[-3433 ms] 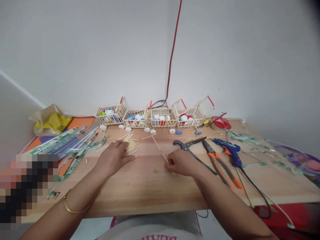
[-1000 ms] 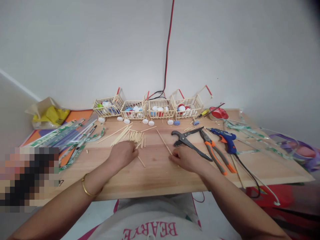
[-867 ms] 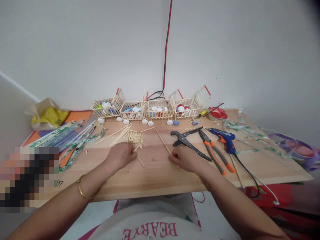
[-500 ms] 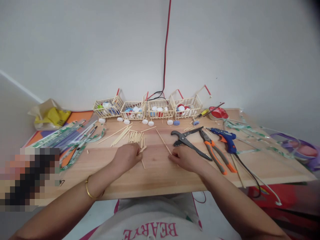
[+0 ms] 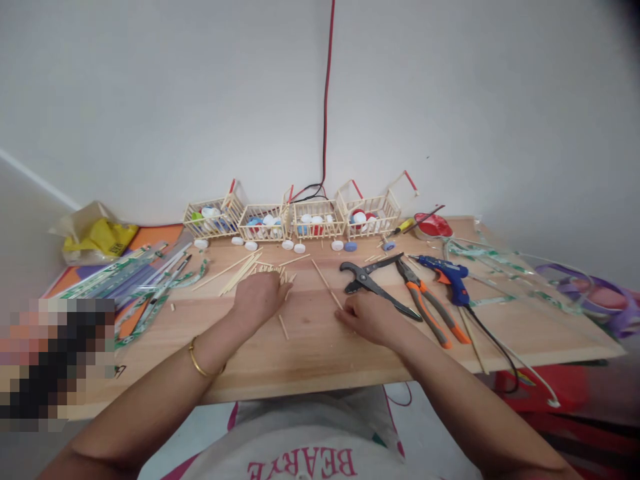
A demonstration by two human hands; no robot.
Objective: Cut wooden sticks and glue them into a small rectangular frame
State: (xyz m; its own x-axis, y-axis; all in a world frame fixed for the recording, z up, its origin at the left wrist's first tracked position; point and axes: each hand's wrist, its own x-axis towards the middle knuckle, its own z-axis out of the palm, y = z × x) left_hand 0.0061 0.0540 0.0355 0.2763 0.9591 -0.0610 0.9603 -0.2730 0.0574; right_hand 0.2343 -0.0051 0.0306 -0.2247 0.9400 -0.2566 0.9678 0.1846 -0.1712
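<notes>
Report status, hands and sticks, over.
Left hand rests on short sticks. Right hand closed on long stick. Black cutters beside right hand.

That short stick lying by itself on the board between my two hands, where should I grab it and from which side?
Pinch the short stick at its middle, straight down from above, thumb and forefinger on its long sides. It lies flat on the wooden board, apart from the pile of sticks, and looks too thin to lift by an end. The left hand is nearest.
</notes>
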